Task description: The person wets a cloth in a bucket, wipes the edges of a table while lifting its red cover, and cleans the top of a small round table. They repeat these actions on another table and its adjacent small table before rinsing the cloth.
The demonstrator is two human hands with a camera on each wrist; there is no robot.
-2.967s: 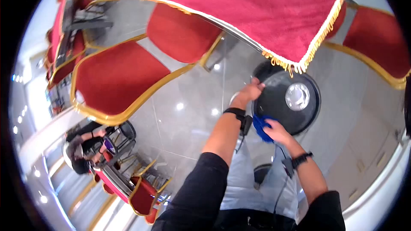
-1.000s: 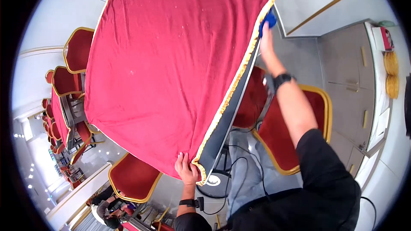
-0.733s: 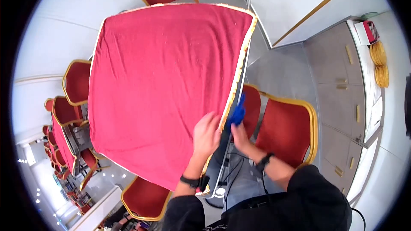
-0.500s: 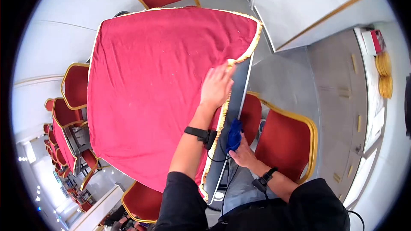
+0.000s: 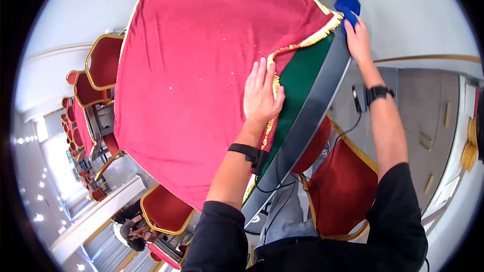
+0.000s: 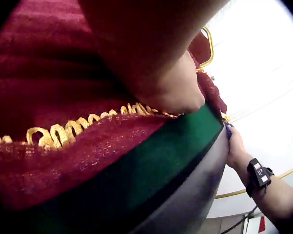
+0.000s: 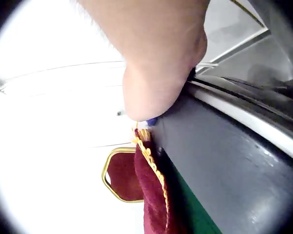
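Over the table lies a red cloth (image 5: 186, 80) with gold fringe, its right edge pushed back from a green surface (image 5: 302, 78) and a grey rim (image 5: 322, 88). My left hand (image 5: 262, 93) rests on the cloth beside the fringe, fingers extended. At the far right corner, my right hand (image 5: 359, 43) holds a blue rag (image 5: 348, 5) against the rim. In the left wrist view the green strip (image 6: 185, 136) shows below the fringe. The right wrist view has the grey rim (image 7: 219, 146) beside my right hand (image 7: 156, 87), with only a bit of blue visible.
A red chair with gold frame (image 5: 343, 191) stands close at the right, another (image 5: 166, 209) at the lower left. Grey cabinets (image 5: 426, 116) line the right side. A black cable (image 5: 333, 146) hangs by my legs. Another person (image 5: 132, 231) is at the lower left.
My right hand has carried the blue rag from the near part of the rim to the far corner. The cloth's edge is pushed further back, exposing green; my left hand stays on it.
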